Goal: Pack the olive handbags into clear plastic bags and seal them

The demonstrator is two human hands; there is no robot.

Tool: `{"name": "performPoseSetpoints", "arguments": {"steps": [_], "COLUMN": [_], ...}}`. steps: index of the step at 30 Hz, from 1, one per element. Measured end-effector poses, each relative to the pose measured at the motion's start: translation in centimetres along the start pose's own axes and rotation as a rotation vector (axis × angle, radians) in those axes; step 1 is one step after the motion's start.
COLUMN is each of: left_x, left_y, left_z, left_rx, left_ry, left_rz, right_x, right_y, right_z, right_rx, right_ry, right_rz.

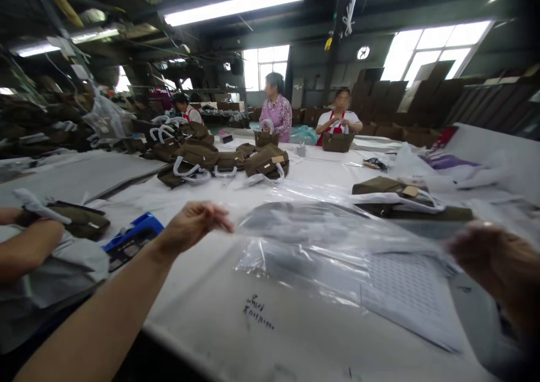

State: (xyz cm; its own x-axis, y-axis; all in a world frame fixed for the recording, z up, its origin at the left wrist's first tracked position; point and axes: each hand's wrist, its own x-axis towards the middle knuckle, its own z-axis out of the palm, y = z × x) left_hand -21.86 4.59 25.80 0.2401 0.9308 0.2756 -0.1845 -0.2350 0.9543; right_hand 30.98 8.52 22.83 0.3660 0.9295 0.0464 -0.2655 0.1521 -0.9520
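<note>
This clear plastic bag (312, 258) is thin and shiny, with many wrinkles. My left hand (192, 227) and my right hand (491, 264) pinch its two sides and pull it wide, so it hangs just above the white counter (202, 314).

The polythene bag (312, 247) across the lower centre of the frame is thin, clear plastic, glossy and creased. The sheet of paper (400, 292) seen at its lower right looks matt, printed with a fine dotted pattern. The table covering (198, 314) is smooth, matt white, marked with dark ink. Near the centre, the tote bags (265, 161) are matt olive-brown cloth; their white handles (198, 175) show a soft sheen. A kraft-paper tag (410, 191) lies on a tote bag at right. At left, the blue tray (133, 230) is glossy plastic, and at upper right the cardboard boxes (422, 95) are matt brown.
</note>
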Motion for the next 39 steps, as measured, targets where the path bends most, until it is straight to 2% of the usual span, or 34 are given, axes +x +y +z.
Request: {"name": "performPoseSetpoints", "arguments": {"steps": [3,6,8,9,11,13,14,16,19,21,23,25,27,30,32,35,39], "left_x": [-5.2,-9.1,-11.2,-12.1,-13.6,-14.4,-14.6,-14.7,-14.6,-14.7,-14.8,-14.2,-12.6,-9.1,-6.7,-4.7,-5.8], "left_y": [-6.9,-12.9,-15.3,-15.9,-16.3,-15.8,-15.4,-14.6,-13.8,-13.4,-12.9,-12.3,-11.9,-12.6,-14.3,-18.2,-22.9], "left_z": [0.8,2.0,2.6,2.8,2.9,2.8,2.8,2.8,2.6,2.2,2.0,2.4,3.8,7.6,10.4,14.1,17.5], "left_rx": [0.022,0.002,0.007,0.037,0.142,0.272,0.325,0.392,0.443,0.453,0.466,0.536,0.703,1.004,1.120,1.136,1.116], "left_ry": [-0.072,-0.111,-0.161,-0.201,-0.306,-0.445,-0.509,-0.607,-0.711,-0.735,-0.663,-0.526,-0.391,-0.263,-0.194,-0.012,0.278], "left_rz": [-0.297,-0.502,-0.561,-0.571,-0.572,-0.579,-0.583,-0.570,-0.506,-0.475,-0.450,-0.382,-0.257,-0.061,0.014,0.042,0.020], "right_x": [-3.9,-8.4,-11.0,-12.0,-13.3,-14.0,-14.4,-16.2,-21.2,-24.8,-27.5,-28.9,-29.2,-28.7,-28.3,-27.8,-27.5], "right_y": [8.2,15.5,18.0,18.3,17.4,15.4,14.4,13.5,15.2,17.9,20.6,22.5,23.3,23.4,23.1,22.9,23.0], "right_z": [-5.3,-8.7,-10.6,-11.4,-12.2,-11.1,-9.7,-5.5,1.4,4.2,5.1,4.7,4.1,3.8,4.0,4.3,4.3], "right_rx": [-0.093,-0.093,-0.167,-0.236,-0.401,-0.574,-0.641,-0.746,-0.975,-1.140,-1.266,-1.314,-1.280,-1.074,-0.923,-0.838,-0.812], "right_ry": [-0.026,-0.022,-0.070,-0.125,-0.268,-0.436,-0.510,-0.675,-1.055,-1.151,-1.159,-1.146,-1.139,-1.066,-1.009,-0.972,-0.929], "right_rz": [0.275,0.445,0.511,0.548,0.594,0.504,0.383,0.051,-0.145,-0.279,-0.420,-0.475,-0.369,-0.038,0.125,0.227,0.249]}}
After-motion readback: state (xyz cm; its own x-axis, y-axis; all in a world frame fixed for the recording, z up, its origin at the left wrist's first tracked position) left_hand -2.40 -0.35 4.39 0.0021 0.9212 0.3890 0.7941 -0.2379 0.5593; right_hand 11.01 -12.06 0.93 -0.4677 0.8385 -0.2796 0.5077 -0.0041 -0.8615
